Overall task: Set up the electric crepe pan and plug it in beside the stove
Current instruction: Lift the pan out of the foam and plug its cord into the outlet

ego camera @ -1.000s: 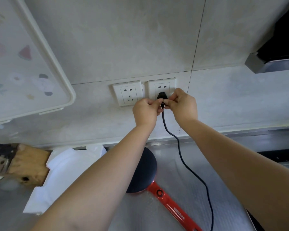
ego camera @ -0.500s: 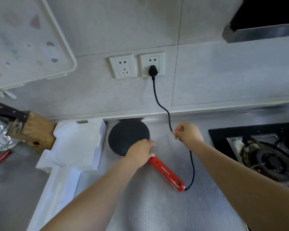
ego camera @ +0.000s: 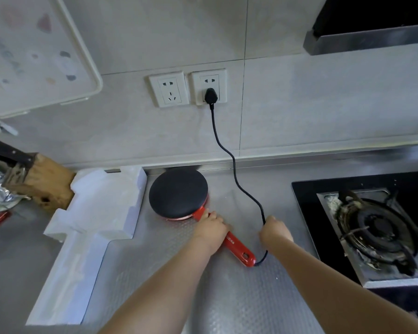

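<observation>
The electric crepe pan (ego camera: 178, 192), a black round plate with a red handle (ego camera: 239, 249), lies on the steel counter near the back wall. My left hand (ego camera: 211, 229) is closed over the upper part of the handle. A black cord (ego camera: 237, 183) runs from the handle's end up to a black plug (ego camera: 211, 95) seated in the right wall socket (ego camera: 209, 86). My right hand (ego camera: 274, 229) grips the cord just right of the handle. The gas stove (ego camera: 379, 227) sits to the right.
A second, unused socket (ego camera: 169, 89) is left of the plugged one. White foam packaging (ego camera: 99, 208) lies left of the pan, with a wooden knife block (ego camera: 38, 182) behind it. A range hood (ego camera: 369, 32) hangs at top right, a white board (ego camera: 32, 51) at top left.
Both hands left the plug at the socket and came down to the counter. The left hand took the red handle and the right hand took the cord, sliding down it slightly.
</observation>
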